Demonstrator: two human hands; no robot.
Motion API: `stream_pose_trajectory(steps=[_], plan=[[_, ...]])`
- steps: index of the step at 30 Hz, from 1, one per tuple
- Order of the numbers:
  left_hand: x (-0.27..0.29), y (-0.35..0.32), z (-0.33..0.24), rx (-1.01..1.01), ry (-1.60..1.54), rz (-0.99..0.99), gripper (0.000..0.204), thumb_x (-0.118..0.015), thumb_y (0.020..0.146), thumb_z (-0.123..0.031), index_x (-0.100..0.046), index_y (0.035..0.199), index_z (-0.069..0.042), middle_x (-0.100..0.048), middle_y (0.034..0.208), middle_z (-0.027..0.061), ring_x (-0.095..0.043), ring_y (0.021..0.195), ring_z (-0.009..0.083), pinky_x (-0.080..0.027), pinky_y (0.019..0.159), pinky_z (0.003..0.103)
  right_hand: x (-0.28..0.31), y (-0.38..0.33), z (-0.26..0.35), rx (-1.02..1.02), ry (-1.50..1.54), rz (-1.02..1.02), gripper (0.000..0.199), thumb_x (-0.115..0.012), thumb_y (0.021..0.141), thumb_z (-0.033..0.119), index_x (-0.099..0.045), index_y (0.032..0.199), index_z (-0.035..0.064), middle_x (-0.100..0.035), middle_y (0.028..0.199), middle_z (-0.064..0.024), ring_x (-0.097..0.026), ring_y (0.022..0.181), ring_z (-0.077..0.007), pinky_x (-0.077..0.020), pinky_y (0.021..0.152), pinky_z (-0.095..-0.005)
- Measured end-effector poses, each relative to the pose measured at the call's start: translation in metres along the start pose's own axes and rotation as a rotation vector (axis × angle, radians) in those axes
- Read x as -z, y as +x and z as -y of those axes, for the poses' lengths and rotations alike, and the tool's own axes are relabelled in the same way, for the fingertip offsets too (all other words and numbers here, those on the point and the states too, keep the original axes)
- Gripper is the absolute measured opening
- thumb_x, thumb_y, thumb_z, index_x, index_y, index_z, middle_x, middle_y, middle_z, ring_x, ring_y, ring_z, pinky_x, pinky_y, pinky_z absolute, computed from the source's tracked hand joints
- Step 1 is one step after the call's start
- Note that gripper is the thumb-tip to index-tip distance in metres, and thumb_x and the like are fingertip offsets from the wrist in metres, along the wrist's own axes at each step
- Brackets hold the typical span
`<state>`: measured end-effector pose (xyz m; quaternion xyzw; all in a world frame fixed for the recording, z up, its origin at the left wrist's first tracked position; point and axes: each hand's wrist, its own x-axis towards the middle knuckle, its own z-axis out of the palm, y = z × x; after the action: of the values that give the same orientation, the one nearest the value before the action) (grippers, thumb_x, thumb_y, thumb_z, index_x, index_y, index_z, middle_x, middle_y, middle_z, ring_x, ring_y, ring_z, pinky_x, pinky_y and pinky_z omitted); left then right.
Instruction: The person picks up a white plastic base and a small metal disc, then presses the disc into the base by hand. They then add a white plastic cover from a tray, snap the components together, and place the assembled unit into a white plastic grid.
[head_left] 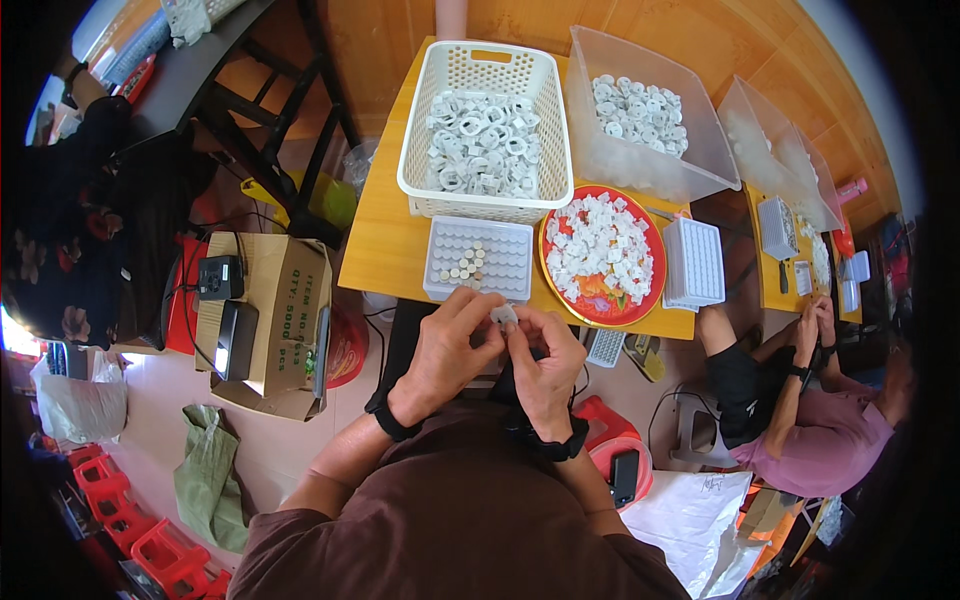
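Both hands meet over the table's front edge around a small white plastic part (pixel 503 314). My left hand (pixel 447 345) pinches it from one side, and my right hand (pixel 546 368) grips it with thumb and fingers from the other. Just beyond them lies a clear tray (pixel 510 285) with rows of round cells, and several small tan discs (pixel 466 265) rest in it. To its right, a red patterned plate (pixel 598 312) is heaped with small white plastic pieces (pixel 600 240). Behind the tray, a white perforated basket (pixel 412 170) holds many white ring-shaped parts (pixel 485 140).
A clear bin (pixel 690 180) of round white parts stands at the back right, near stacked trays (pixel 694 262). A cardboard box (pixel 265 330) with devices on it sits on the left. Another person (pixel 820 430) works on the right. Red stools (pixel 165 550) stand at lower left.
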<state>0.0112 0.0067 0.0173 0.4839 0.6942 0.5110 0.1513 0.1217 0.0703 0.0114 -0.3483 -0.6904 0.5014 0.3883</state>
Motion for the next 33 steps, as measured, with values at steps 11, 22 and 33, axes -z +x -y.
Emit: stream_pose_trajectory(steps=[11, 22, 33], plan=[[0.002, -0.001, 0.003, -0.129, 0.131, -0.007, 0.028, -0.062, 0.069, 0.004, -0.061, 0.096, -0.002, -0.058, 0.084, 0.0097, -0.061, 0.068, 0.0196, -0.051, 0.059, 0.027, -0.001, -0.003, 0.000, 0.051, -0.018, -0.016, 0.012, -0.063, 0.077, -0.001, -0.061, 0.089, -0.0009, -0.058, 0.071, -0.0073, -0.058, 0.060, -0.0113, -0.0449, 0.057, -0.0223], [0.002, 0.007, 0.005, 0.234, -0.672, 0.026, 0.020, -0.058, 0.079, 0.006, -0.060, 0.098, 0.000, -0.055, 0.089, 0.0042, -0.060, 0.080, 0.0116, -0.050, 0.065, 0.022, -0.004, 0.001, -0.001, -0.111, 0.321, -0.040, 0.012, -0.061, 0.080, -0.002, -0.058, 0.091, -0.0027, -0.062, 0.078, -0.0052, -0.059, 0.067, -0.0066, -0.0451, 0.059, -0.0182], [0.005, 0.006, 0.008, 0.450, -1.044, 0.035, 0.014, -0.057, 0.079, 0.005, -0.061, 0.092, -0.001, -0.060, 0.089, 0.0043, -0.058, 0.084, 0.0117, -0.046, 0.074, 0.023, -0.008, 0.001, -0.002, 0.116, 0.059, -0.087, 0.010, -0.067, 0.076, 0.001, -0.059, 0.083, 0.0012, -0.060, 0.069, -0.0047, -0.053, 0.053, -0.0053, -0.0415, 0.048, -0.0194]])
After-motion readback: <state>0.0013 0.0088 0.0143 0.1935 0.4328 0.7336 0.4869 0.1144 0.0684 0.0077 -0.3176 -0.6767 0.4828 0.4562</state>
